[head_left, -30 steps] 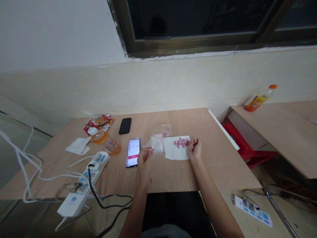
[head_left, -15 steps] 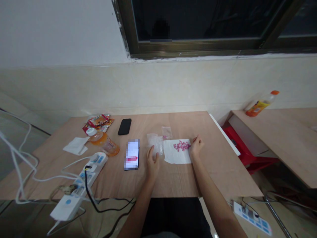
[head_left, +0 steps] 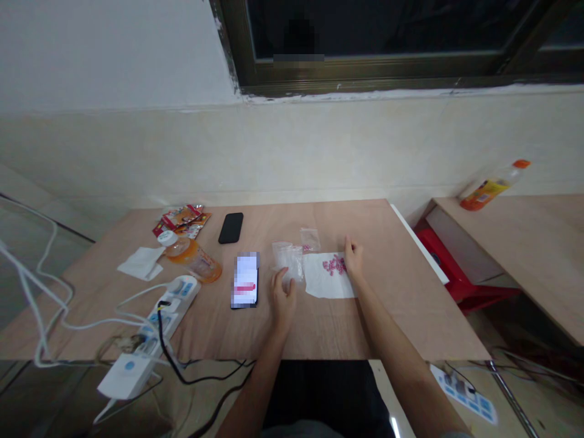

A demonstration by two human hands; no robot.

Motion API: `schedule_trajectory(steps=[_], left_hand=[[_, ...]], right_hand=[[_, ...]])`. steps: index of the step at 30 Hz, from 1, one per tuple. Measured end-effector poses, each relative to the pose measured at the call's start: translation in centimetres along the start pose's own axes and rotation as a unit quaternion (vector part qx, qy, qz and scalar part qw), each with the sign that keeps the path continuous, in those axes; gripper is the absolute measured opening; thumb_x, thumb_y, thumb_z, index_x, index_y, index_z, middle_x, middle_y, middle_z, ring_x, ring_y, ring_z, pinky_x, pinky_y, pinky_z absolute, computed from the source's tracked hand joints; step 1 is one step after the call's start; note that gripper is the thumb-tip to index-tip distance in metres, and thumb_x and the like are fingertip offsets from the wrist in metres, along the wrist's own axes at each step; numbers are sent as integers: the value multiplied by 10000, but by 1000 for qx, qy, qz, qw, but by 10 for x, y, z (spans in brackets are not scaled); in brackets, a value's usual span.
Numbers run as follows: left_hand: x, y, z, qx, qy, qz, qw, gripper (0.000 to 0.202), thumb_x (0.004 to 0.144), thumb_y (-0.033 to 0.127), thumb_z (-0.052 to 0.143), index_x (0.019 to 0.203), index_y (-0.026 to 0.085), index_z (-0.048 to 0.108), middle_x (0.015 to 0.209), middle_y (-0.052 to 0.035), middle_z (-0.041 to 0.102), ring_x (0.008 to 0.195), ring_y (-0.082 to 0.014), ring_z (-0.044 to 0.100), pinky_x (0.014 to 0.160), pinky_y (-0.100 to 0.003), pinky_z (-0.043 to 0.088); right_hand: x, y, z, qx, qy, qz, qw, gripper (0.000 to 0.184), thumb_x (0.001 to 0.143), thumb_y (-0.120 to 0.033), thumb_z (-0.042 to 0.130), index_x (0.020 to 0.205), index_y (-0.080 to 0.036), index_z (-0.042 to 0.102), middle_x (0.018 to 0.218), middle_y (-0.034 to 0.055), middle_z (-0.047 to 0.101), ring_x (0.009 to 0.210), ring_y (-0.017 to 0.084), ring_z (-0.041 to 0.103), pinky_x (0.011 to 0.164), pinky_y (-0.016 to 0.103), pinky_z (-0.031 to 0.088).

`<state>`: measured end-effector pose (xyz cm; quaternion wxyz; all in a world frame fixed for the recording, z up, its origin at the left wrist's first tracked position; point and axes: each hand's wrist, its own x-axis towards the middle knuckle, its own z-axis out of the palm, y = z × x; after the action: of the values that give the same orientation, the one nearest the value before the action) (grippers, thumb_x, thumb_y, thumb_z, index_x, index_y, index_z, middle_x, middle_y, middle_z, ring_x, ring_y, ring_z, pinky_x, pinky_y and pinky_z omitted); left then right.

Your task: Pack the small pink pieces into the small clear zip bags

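Your left hand (head_left: 283,296) lies on the table (head_left: 401,304) just left of the white paper sheet (head_left: 329,286), palm down, fingers loose and spread, gripping nothing. Its fingertips reach the near edge of the clear plastic bag (head_left: 288,260); contact unclear. Your right hand (head_left: 353,260) sits at the sheet's far right corner, fingers pointed at the pink pieces (head_left: 334,265) piled on the sheet's far half. The fingertips are at the pile's edge; can't tell if they pinch one. A smaller bag (head_left: 310,238) lies just beyond the sheet, with a few pink bits inside. Left of the sheet, past the clear bag, is a lit phone (head_left: 246,281), flat, screen up. Further left are an orange bottle (head_left: 194,260) on its side, a power strip (head_left: 171,302) with white cables, and a folded tissue (head_left: 139,263). Left and beyond the sheet are a black phone (head_left: 230,227) and snack packets (head_left: 182,218). Well right of the sheet, off this table, are a red stool (head_left: 456,274) and a second bottle (head_left: 495,185) lying on the next table.
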<state>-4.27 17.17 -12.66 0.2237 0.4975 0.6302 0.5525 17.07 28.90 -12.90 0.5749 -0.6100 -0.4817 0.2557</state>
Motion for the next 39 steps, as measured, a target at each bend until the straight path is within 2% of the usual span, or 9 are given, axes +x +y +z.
schedule_trajectory(steps=[8,14,18,23,27,31,35,39], left_hand=[[0,3,0,-7,14,2,1000,245,802,212,578,1041,217,627,1069,-70,622,1076,-238,572,1015,-428,417],[0,3,-2,15,7,5,1000,189,824,219,564,1003,210,624,1025,-67,610,1030,-230,570,961,-405,439],[-1,2,-2,25,3,6,1000,182,840,232,553,1008,209,619,1026,-69,606,1027,-226,569,953,-399,443],[-3,1,0,-1,11,-22,1000,336,839,274,570,1168,211,556,1111,-82,595,1040,-220,567,959,-394,439],[-4,1,1,-16,24,-43,999,502,823,319,599,1293,210,460,1016,-59,589,972,-203,576,916,-371,459],[-3,-2,3,-9,23,-37,999,531,832,317,592,1324,202,431,976,-48,587,912,-183,582,861,-351,482],[-3,-1,2,32,19,-22,999,557,843,333,587,1354,197,412,965,-53,606,915,-189,598,880,-370,479],[-5,11,-4,142,-21,-34,989,624,844,379,589,1401,199,373,1030,-76,641,1025,-238,591,1004,-470,390]], right_hand=[[-4,-3,6,-63,-54,-28,996,519,867,-572,441,499,-212,381,473,-41,330,478,101,341,491,247,213],[-7,-1,6,-99,-67,-34,992,474,859,-504,493,498,-200,452,454,-34,405,453,103,375,499,252,195],[-8,2,7,-122,-66,-49,989,454,862,-462,505,494,-206,435,458,-36,400,453,105,367,511,256,198],[-9,2,7,-163,-65,-61,983,422,872,-423,494,514,-201,460,471,-27,428,460,109,381,520,265,190],[-10,1,6,-215,-66,-65,972,411,876,-437,475,540,-199,480,490,-17,457,472,116,401,528,266,189],[-9,2,6,-268,-73,-60,959,396,880,-462,447,592,-198,510,536,1,516,503,131,444,538,260,196],[-9,1,6,-280,-76,-61,955,402,889,-473,413,621,-197,530,571,17,556,532,143,479,540,255,212],[-10,0,4,-280,-68,-73,955,395,891,-466,409,631,-197,537,585,18,566,541,146,485,544,254,226]])
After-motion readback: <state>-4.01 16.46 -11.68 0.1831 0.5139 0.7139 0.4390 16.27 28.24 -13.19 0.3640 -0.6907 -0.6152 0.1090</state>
